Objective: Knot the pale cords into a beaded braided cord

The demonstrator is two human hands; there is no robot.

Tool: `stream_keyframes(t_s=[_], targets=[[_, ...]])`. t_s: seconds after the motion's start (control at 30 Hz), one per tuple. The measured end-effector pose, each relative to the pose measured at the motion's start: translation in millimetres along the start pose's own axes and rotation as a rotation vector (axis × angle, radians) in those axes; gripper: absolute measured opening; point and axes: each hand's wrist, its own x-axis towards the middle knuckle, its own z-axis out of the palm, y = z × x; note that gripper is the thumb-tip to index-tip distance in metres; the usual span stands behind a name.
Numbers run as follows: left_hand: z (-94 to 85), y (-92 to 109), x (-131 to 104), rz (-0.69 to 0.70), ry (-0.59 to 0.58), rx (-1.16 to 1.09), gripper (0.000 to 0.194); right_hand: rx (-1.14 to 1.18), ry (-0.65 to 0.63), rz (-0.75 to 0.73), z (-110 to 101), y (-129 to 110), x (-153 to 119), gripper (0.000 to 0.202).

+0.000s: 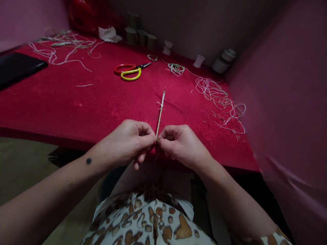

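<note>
A pale braided cord stretches from a small pin or hook on the red table toward the near edge, with a white knotted section near its far end. At its near end, my left hand pinches the cord between thumb and forefinger. My right hand is closed right beside it, fingertips almost touching the left ones, also pinching the cord's end. A thin loose strand hangs below the fingertips. The exact knot between the fingers is too small to make out.
Scissors with red and yellow handles lie beyond the cord. Tangled threads spread at right, more threads at back left. A black flat object lies far left; spools and a bottle stand along the back.
</note>
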Motion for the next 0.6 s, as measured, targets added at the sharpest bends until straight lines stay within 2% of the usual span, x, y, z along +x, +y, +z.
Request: stream_keyframes(t_s=[0.13,0.27,0.33,0.4,0.5,0.53,0.6], targets=[[-1.0,0,0,0.011,-0.019,-0.041,0.020,-0.163,0.120,-0.108,4,-6,-26,0.015],[-2.7,-2,-1,0.043,-0.090,-0.122,0.020,-0.205,0.053,-0.152,27,-1,-50,0.017],[-2.0,-4,-1,0.059,-0.113,-0.150,0.020,-0.249,-0.016,-0.152,38,5,-55,0.016],[-0.8,-6,-2,0.078,-0.113,-0.162,0.022,-0.322,-0.155,-0.151,43,9,-57,0.014],[0.1,-9,-1,0.103,-0.105,-0.186,0.023,-0.409,-0.392,-0.202,36,10,-58,0.016],[-0.1,-10,-1,0.110,-0.109,-0.195,0.023,-0.386,-0.388,-0.220,30,9,-57,0.017],[-0.8,-13,1,0.122,-0.125,-0.215,0.022,-0.233,-0.189,-0.208,19,5,-54,0.017]])
